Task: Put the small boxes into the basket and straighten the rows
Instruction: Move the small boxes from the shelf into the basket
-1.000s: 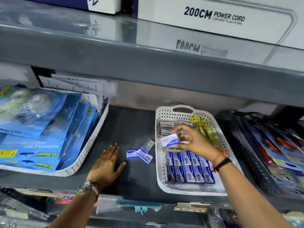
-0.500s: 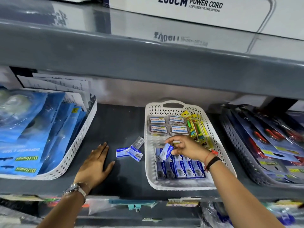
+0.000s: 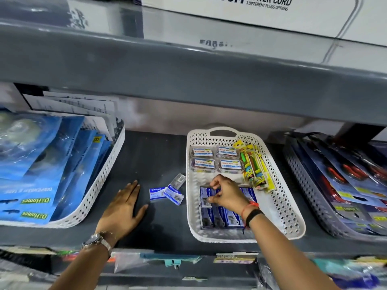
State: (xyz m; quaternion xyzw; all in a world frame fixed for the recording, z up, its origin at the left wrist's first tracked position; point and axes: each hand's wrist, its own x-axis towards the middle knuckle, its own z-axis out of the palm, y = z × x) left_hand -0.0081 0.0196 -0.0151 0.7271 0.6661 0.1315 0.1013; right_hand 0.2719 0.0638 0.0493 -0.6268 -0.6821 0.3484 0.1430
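Your right hand [image 3: 227, 194] pinches a box [image 3: 205, 198] in the basket [image 3: 287, 208] rows. Your left hand [image 3: 122, 208] lies flat, released, on the shelf [image 3: 152, 158], near two loose boxes [image 3: 166, 193].

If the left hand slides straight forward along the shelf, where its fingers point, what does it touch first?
Probably nothing soon: the left hand points up-right past the two loose boxes, which lie to its right. The clear packet may be grazed; depth is unclear.
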